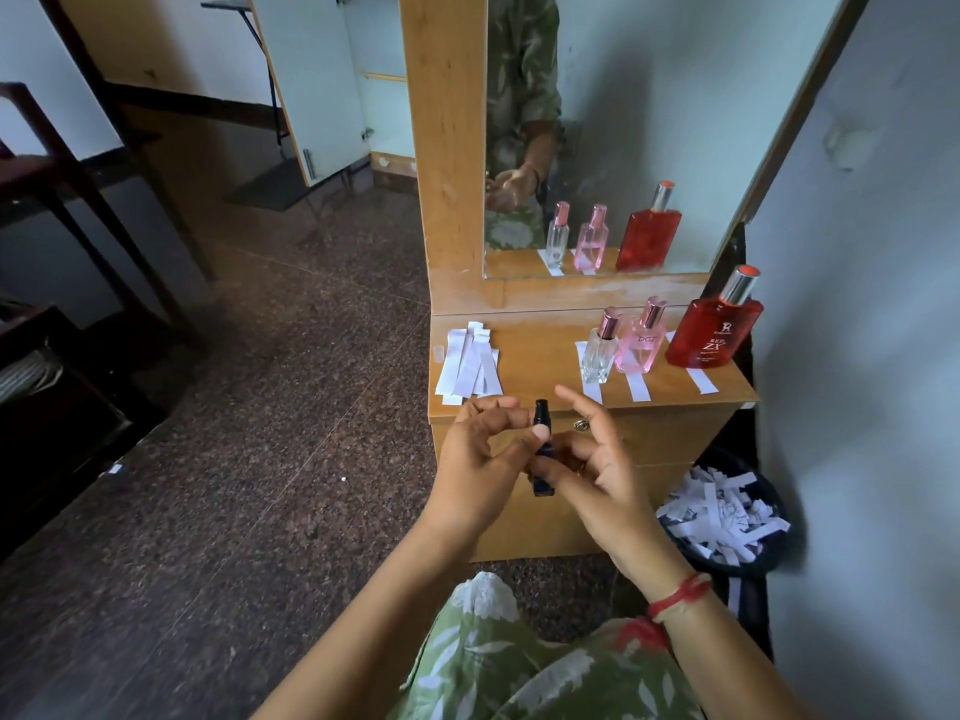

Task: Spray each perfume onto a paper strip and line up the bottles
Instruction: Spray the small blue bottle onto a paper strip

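Dark perfume bottle (pixel 542 413) upright between left hand (pixel 478 459) and right hand (pixel 602 475), palms inward, fingers clamped on it.

A bare stretch of worktop (pixel 540 356) is left at frame centre, bounded on the left by a pile of paper strips (pixel 470 363), on the right by 3 bottles (pixel 640 345), behind by the mirror (pixel 597 148).

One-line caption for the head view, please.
At the dresser, left hand and right hand hold a small dark bottle; three perfume bottles stand lined up on paper strips.
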A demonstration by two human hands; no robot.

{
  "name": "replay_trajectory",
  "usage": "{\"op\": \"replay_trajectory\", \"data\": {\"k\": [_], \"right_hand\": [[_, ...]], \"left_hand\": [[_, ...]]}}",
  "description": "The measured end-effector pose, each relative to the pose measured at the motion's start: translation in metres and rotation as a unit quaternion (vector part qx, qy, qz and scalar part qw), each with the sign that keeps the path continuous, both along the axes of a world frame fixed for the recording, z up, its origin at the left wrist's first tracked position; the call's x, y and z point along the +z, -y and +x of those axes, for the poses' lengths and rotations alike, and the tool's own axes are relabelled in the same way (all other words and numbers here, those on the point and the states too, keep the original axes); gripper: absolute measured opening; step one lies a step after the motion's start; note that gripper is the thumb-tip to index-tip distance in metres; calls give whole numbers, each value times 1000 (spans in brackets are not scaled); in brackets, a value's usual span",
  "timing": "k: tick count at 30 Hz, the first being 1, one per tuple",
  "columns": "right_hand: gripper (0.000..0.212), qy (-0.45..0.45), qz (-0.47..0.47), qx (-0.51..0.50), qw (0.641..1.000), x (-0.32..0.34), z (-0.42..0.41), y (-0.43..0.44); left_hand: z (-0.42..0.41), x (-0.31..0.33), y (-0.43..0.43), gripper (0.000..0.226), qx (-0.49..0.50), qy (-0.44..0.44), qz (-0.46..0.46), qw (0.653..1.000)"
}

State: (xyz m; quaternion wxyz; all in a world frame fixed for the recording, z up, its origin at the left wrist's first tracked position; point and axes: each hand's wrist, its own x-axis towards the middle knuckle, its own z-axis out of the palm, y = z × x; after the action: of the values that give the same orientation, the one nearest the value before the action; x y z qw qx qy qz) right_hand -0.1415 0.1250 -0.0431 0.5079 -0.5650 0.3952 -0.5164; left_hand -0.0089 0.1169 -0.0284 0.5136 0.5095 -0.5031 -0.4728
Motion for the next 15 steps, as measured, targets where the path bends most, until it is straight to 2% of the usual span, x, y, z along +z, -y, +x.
{"op": "replay_trajectory", "data": {"k": [1,3,5,6,7,9,10,11,13,15], "right_hand": [[63,-5,-4,-8,1000,-1,-2,1],[62,-25,-15,-34,999,-4,-6,2],[60,-49,-19,-62,997,-9,-10,2],[59,-57,-16,-73,996,-12,-12,0],[58,-61,-10,-80,995,-14,-14,-1],[57,-66,3,-83,994,-20,-18,-5],[56,-69,8,-82,994,-22,-20,-6],[56,-71,12,-83,994,-23,-22,-8],[55,-69,13,-91,993,-25,-25,-11],[54,-73,11,-100,992,-26,-27,-13]], "left_hand": [[2,1,4,11,-3,-3,4,1000],[5,2,11,12,7,16,-14,1000],[8,-5,22,19,39,143,-78,986],[9,-11,29,26,44,238,-104,965],[9,-15,34,35,40,351,-113,929],[9,-21,43,52,2,539,-102,836],[9,-23,46,59,-21,598,-92,796],[9,-26,49,61,-35,631,-86,770],[9,-31,53,54,-34,652,-90,752],[9,-31,56,43,-6,620,-105,777]]}}
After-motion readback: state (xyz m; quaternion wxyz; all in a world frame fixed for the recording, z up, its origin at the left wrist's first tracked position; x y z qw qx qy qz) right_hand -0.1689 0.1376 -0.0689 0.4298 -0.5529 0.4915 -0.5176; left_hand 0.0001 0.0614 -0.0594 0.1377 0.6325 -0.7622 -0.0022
